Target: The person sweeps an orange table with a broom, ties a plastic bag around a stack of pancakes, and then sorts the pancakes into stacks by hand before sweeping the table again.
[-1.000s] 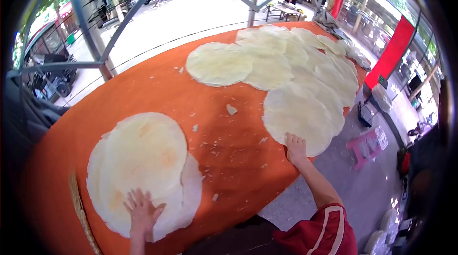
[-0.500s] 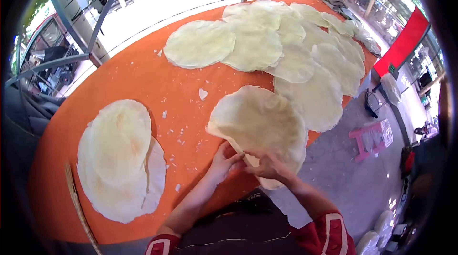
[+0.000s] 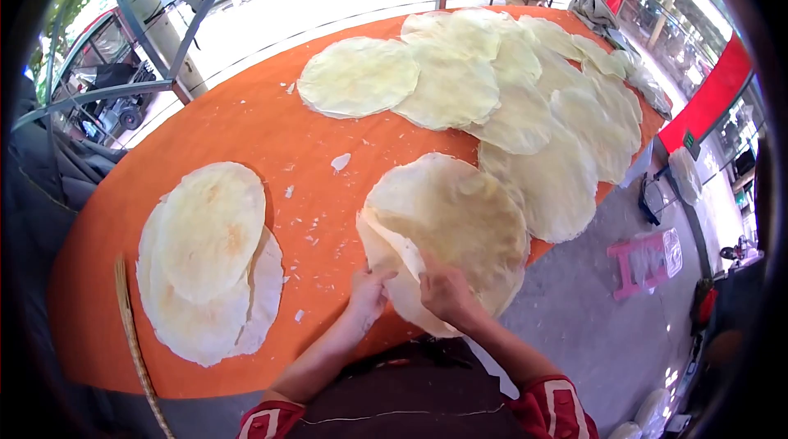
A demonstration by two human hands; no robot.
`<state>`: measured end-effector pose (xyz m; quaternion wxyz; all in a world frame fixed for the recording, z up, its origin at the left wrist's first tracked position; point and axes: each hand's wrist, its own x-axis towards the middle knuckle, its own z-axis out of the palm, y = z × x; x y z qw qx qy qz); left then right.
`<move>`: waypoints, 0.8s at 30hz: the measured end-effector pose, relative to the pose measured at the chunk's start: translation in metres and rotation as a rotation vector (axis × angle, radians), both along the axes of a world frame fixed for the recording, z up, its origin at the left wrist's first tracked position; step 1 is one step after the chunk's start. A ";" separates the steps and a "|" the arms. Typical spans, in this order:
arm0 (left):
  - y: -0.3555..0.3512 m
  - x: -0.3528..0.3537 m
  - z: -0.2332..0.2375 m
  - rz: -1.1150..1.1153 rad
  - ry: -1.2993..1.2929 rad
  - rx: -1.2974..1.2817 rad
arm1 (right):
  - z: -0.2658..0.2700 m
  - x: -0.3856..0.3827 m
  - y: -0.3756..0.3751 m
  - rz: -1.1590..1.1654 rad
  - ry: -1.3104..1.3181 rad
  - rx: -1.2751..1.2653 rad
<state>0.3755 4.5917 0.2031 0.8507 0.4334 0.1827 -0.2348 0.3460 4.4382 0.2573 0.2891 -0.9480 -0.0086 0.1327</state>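
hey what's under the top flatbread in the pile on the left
Beneath the top flatbread, parts of at least two more flatbreads stick out over the orange tabletop. Their covered middles, and anything hidden underneath, can't be seen.

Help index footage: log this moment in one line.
left hand: pinching near flatbread | right hand: gripping same flatbread | edge: partly folded | table left: flatbread pile | beyond: overlapping flatbreads

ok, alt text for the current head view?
Left hand and right hand hold the partly folded near edge of a thin round flatbread on an orange tabletop; more flatbreads overlap beyond it, a smaller stack lies at left.
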 end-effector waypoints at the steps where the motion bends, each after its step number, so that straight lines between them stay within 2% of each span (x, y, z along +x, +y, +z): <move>1: -0.001 -0.004 -0.003 0.018 0.032 0.023 | -0.005 0.003 -0.002 0.041 -0.002 0.083; 3: 0.002 -0.005 -0.007 0.071 0.090 0.062 | -0.029 0.017 -0.025 0.141 -0.007 0.242; 5: 0.024 0.005 0.004 0.010 -0.023 0.047 | -0.034 0.058 -0.079 0.056 0.013 0.828; 6: 0.038 0.012 0.023 0.004 -0.102 0.067 | 0.017 0.073 -0.087 0.003 -0.062 0.968; 7: 0.055 0.019 0.044 0.002 -0.176 0.092 | 0.038 0.097 -0.108 -0.013 -0.039 0.811; 8: 0.079 0.026 0.064 -0.045 -0.217 0.145 | 0.072 0.119 -0.120 0.006 -0.012 0.754; 9: 0.108 0.031 0.087 -0.100 -0.257 0.197 | 0.112 0.128 -0.115 -0.092 0.020 0.761; 10: 0.132 0.030 0.116 -0.012 -0.255 0.180 | 0.124 0.156 -0.130 -0.015 -0.116 0.627; 11: 0.159 0.029 0.138 0.072 -0.255 0.160 | 0.160 0.165 -0.106 0.004 -0.151 0.725; 13: 0.244 0.032 0.132 0.076 -0.351 0.257 | 0.212 0.197 -0.087 0.135 -0.205 0.657; 15: 0.312 0.013 0.141 0.247 -0.375 0.305 | 0.253 0.231 -0.049 0.183 -0.336 0.641; 16: 0.348 0.000 0.139 0.308 -0.359 0.291 | 0.276 0.241 -0.022 0.260 -0.461 0.486; 18: 0.412 -0.029 0.125 0.434 -0.290 0.265 | 0.315 0.252 0.044 0.381 -0.478 0.494; 21: 0.481 -0.071 0.081 0.624 -0.161 0.256 | 0.339 0.261 0.159 0.535 -0.681 0.223; 22: 0.492 -0.081 0.064 0.684 -0.120 0.256 | 0.331 0.279 0.193 0.610 -0.843 0.264; 24: 0.496 -0.100 0.037 0.762 0.016 0.385 | 0.315 0.266 0.276 0.786 -0.829 0.349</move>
